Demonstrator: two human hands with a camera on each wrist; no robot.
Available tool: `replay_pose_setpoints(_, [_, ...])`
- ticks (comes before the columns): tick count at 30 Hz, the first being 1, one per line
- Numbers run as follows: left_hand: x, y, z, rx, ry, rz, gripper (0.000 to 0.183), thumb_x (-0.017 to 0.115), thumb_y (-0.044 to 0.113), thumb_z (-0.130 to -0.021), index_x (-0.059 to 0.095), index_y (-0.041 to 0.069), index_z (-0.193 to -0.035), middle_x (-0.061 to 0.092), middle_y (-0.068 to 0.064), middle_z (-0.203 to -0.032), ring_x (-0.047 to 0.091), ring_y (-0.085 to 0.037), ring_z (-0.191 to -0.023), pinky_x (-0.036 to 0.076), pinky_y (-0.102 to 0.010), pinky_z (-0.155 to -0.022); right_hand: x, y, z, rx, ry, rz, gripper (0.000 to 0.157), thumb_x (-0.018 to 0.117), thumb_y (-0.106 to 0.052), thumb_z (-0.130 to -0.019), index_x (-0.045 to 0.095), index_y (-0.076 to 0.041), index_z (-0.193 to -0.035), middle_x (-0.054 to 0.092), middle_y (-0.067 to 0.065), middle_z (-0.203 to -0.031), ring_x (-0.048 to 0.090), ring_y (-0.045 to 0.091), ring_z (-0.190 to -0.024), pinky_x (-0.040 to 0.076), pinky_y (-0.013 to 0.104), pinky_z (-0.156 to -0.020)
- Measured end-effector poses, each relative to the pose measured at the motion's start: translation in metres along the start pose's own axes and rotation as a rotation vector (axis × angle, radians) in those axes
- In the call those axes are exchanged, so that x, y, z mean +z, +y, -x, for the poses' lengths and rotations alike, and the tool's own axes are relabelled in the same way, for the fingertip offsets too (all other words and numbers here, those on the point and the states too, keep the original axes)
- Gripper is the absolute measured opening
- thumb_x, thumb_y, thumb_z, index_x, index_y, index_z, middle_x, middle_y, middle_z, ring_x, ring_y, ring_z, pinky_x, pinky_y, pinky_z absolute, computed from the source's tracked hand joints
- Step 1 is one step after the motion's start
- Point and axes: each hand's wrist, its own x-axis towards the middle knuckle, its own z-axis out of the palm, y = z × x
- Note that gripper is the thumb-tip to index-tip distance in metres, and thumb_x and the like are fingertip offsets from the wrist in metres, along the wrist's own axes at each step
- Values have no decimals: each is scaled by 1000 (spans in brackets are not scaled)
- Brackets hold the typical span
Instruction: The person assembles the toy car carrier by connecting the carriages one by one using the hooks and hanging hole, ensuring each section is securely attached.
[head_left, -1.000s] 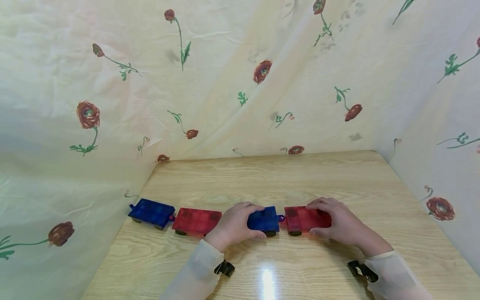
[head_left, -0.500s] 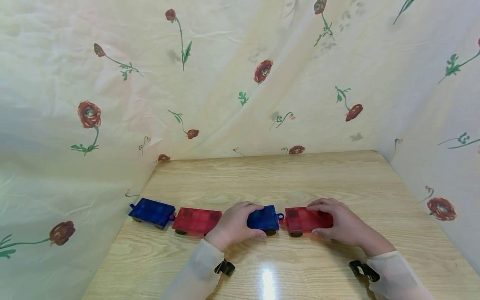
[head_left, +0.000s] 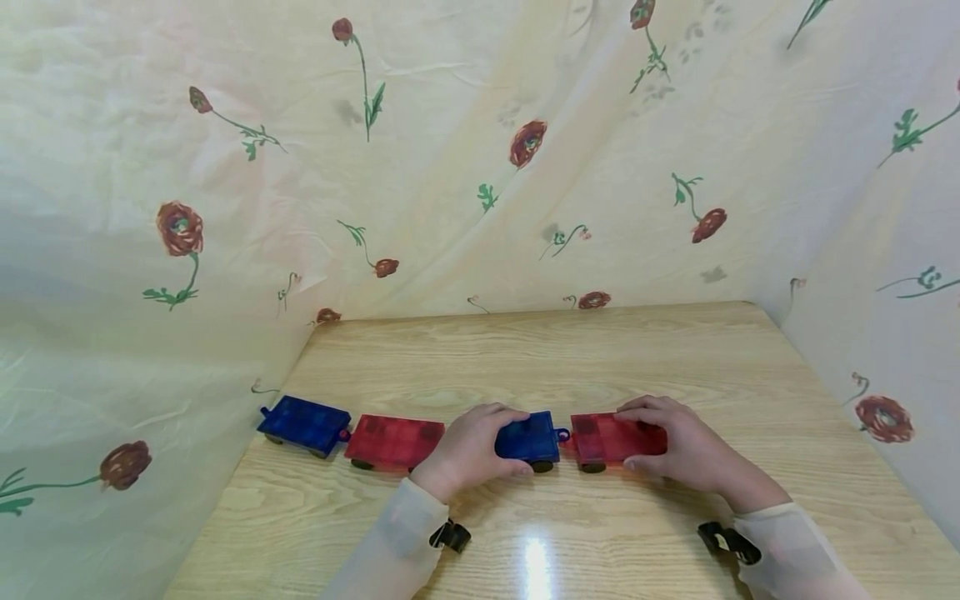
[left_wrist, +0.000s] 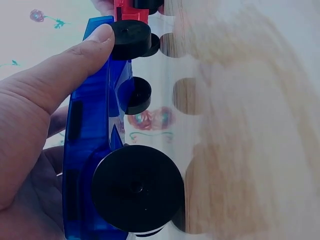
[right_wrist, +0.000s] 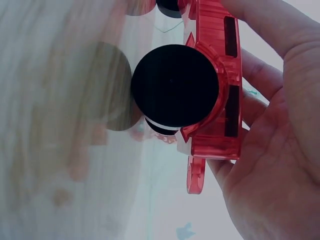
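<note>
In the head view my left hand [head_left: 470,446] grips a blue toy wagon [head_left: 528,437] by its long sides, thumb on the near side. My right hand [head_left: 682,442] holds a red toy wagon [head_left: 600,439] the same way. Between them, the blue wagon's ring coupling meets the red one's coupling; whether they are hooked I cannot tell. The left wrist view shows my thumb on the blue side wall [left_wrist: 87,145], above black wheels [left_wrist: 137,187]. In the right wrist view, a loop [right_wrist: 196,175] sticks out from the red wagon's end, beside my palm.
Left of my left hand stand another red wagon [head_left: 393,442] and another blue wagon [head_left: 303,423], end to end with their couplings meeting. All are on a wooden table [head_left: 525,350]. Flower-patterned cloth [head_left: 450,167] hangs behind the table and at both sides.
Both hands keep their hold and stay nearly still. The held blue wagon's right end sat very slightly higher half a second ago and is lower now.
</note>
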Motion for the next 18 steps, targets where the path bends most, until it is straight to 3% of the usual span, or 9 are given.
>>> replay_pose_setpoints(18, [3,-1,-1,15,-11,-57,78,85,60,-81,60,31,-149,61,6,-141,58,-19,-129,52,-41,-104,-1,0,0,2,5,19,59,95,-33,-79,73,-20,-132,63,1,-136,56,36,-126,52,59,-97])
